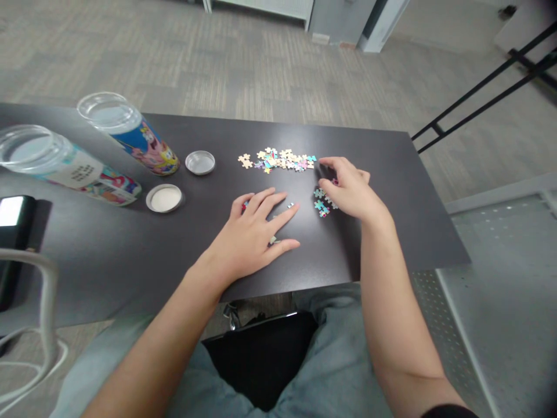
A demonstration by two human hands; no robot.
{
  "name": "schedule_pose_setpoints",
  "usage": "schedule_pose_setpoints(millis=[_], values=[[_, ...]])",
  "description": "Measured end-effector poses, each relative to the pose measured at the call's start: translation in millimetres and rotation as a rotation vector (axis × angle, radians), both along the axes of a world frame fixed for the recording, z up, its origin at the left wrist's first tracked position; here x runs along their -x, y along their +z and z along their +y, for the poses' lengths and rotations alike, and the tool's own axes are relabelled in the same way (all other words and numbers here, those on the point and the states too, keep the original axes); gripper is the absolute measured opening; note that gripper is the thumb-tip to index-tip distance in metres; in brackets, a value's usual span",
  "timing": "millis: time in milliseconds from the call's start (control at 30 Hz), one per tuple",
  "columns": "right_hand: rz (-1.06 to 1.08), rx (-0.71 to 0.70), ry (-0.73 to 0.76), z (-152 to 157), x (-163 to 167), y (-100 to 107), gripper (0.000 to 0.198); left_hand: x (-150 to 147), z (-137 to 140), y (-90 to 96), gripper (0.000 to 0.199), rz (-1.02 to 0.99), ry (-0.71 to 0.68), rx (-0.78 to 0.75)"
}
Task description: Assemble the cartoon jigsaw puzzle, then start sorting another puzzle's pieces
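Observation:
Small jigsaw puzzle pieces lie on the dark table. A loose row of mostly cream pieces (285, 158), with some coloured ones, stretches along the far side. My right hand (350, 188) is at the right end of that row, its index fingertip close to the last piece and its thumb apart from it. Beneath that palm is a cluster of teal and multicoloured pieces (322, 208), partly hidden. My left hand (252, 235) lies flat with spread fingers over a few pieces; a bit of one (273, 239) shows between thumb and index finger.
On the left stand two clear cans with printed wraps, one blue with cartoon figures (145, 145), one with a white label (78, 171). Two round lids (200, 163) (165, 198) lie beside them. A black device (17, 244) and a pale cable (49, 302) are at far left.

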State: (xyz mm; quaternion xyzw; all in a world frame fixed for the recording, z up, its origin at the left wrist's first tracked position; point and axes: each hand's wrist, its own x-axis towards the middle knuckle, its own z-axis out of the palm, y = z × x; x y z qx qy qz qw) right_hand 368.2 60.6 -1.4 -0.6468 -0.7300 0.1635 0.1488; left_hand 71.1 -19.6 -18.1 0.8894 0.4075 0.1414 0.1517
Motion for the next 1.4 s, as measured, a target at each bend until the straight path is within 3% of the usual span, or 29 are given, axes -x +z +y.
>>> schedule_pose_setpoints(millis=[167,433,733,933,1100,1267,1400], values=[[-0.034,-0.073,-0.055,7,9,-13,0.064,9,6,1.0,0.051,-0.023,0.015,-0.041],[-0.102,-0.044,-0.073,10,7,-20,0.061,30,17,3.6,0.024,-0.185,0.069,-0.053],[-0.017,-0.085,-0.125,10,-12,-22,0.063,31,20,-0.8,0.03,-0.196,0.085,-0.037],[0.056,-0.114,-0.151,20,-5,-22,0.033,29,20,-2.3,0.03,-0.186,0.079,-0.043],[0.098,-0.061,-0.145,22,-1,-14,0.014,28,21,-2.7,0.03,-0.18,0.085,-0.034],[0.116,-0.034,-0.06,18,9,-13,0.012,28,20,-4.3,0.032,-0.182,0.091,-0.04],[0.15,-0.051,0.099,9,28,-10,0.013,27,19,-3.5,0.031,-0.179,0.094,-0.047]])
